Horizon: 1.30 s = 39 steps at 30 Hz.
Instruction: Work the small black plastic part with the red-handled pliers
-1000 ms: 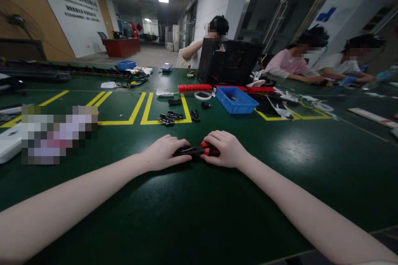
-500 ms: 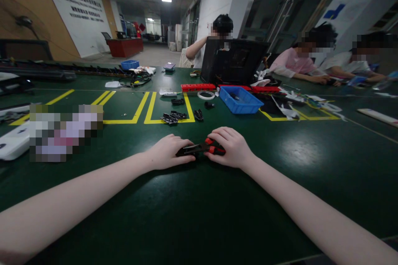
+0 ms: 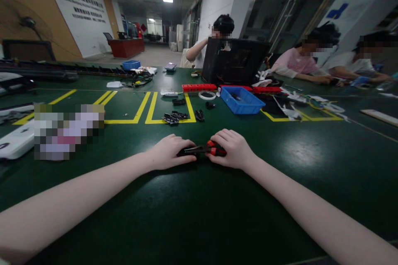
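In the middle of the green table, my right hand is wrapped round the red-and-black handles of a pair of pliers. The dark pointed jaws reach left to my left hand. Between its thumb and fingers my left hand pinches a small black part, mostly covered by the fingers and the plier jaws. Whether the jaws grip that part I cannot tell. Just beyond my hands lie several small black parts beside a yellow tape line, with one more black piece to their right.
A blue bin stands beyond my right hand, near a roll of white tape and a red strip. A large black case rises behind them. White devices lie at left. Other people sit across the table and at right.
The plier handles have come slightly closer together in my right hand, and the jaws look narrower. My left hand has stayed nearly still; the whole view has shifted a little.
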Motion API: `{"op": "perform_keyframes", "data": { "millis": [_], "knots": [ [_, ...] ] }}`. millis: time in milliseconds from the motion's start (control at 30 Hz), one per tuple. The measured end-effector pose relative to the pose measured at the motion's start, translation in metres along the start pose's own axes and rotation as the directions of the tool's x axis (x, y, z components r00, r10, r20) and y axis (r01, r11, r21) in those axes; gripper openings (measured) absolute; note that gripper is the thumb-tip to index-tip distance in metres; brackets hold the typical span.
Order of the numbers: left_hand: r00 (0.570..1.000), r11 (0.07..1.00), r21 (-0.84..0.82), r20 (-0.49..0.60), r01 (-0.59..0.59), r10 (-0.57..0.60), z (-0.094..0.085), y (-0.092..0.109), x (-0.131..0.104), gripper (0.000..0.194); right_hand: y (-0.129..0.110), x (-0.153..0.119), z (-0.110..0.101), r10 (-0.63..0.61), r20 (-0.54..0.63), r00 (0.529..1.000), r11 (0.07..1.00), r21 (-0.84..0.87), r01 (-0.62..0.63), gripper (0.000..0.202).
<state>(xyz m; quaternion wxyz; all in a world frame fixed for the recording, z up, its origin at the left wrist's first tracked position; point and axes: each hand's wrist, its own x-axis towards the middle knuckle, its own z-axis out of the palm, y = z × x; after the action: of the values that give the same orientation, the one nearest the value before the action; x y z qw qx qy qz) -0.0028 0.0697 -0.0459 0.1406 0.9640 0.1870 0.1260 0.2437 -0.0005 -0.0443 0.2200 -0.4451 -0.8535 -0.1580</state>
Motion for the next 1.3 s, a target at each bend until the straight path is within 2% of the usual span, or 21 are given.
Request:
{"op": "perform_keyframes", "data": {
  "millis": [1300],
  "knots": [
    [1.0, 1.0, 0.022, 0.008, -0.001, 0.001, -0.0006, 0.0013, -0.0001, 0.039, 0.001, 0.0004, 0.0003, -0.022, 0.01, 1.0, 1.0, 0.015, 0.022, 0.031]
  ]
}}
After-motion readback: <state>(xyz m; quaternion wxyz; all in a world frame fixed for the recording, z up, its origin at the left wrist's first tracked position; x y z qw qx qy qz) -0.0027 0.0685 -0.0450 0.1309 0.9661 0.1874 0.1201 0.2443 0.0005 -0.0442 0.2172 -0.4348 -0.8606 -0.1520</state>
